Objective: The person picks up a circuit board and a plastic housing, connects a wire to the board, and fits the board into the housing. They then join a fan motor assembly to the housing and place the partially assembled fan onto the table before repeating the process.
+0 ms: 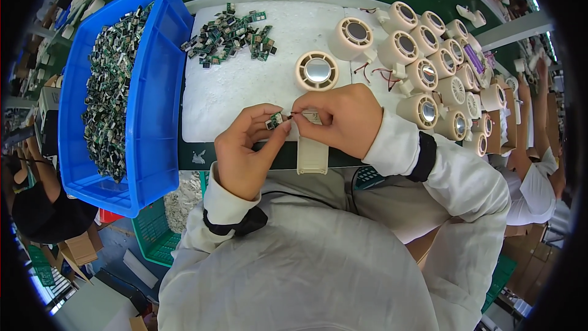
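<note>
My left hand [248, 150] pinches a small green circuit board [274, 121] between thumb and fingers. Close beside it, my right hand [346, 116] has thumb and forefinger closed on a thin dark red wire [295, 113] at the board's edge. Whether the wire touches the board is too small to tell. Under both hands lies a cream handheld fan [316, 72], its round head away from me and its handle [312, 158] pointing toward me past the table's front edge. My right fingers hide the fan's middle part.
A blue bin [157, 95] full of circuit boards stands at the left. Loose circuit boards [229, 35] lie in a pile on the white foam sheet [236, 83]. Several cream fan bodies [422, 75], some with red wires, crowd the right. Other people [531, 187] sit at both sides.
</note>
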Available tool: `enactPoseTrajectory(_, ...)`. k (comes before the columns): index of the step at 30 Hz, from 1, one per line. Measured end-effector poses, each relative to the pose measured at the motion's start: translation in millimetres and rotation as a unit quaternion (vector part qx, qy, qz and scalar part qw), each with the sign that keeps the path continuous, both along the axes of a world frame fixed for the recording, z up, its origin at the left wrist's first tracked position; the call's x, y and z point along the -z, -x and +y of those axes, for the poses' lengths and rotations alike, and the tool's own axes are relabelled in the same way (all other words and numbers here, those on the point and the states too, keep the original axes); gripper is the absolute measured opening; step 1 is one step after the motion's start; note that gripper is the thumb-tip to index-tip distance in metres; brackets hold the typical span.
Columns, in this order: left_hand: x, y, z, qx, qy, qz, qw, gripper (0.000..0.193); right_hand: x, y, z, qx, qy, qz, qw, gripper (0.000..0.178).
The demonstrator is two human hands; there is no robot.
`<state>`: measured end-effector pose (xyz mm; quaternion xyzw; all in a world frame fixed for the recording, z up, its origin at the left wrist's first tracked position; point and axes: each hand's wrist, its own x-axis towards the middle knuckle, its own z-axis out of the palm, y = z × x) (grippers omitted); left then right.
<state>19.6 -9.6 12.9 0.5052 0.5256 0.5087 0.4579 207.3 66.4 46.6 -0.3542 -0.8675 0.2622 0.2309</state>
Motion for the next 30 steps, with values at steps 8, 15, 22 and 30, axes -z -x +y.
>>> enactPoseTrajectory(8,3.3,2.7,4.5,0.059,0.027,-0.163,0.984,0.037,-13.6,-1.1,4.5,0.039,0.117,0.041,0.992,0.016)
enactPoseTrajectory(15,8.0,2.9,6.3,0.054,0.045,-0.197,0.978,0.033,-14.2,-1.1,5.6,0.027,0.134,0.036,0.990,0.017)
enactPoseTrajectory(22,15.2,3.7,7.6,0.063,0.031,-0.223,0.972,0.028,-16.8,-7.9,9.0,-0.004,0.173,0.043,0.984,0.017)
enactPoseTrajectory(30,21.5,8.4,6.1,0.090,0.008,-0.227,0.970,0.027,-21.8,-7.8,8.8,-0.021,0.192,0.034,0.981,0.016)
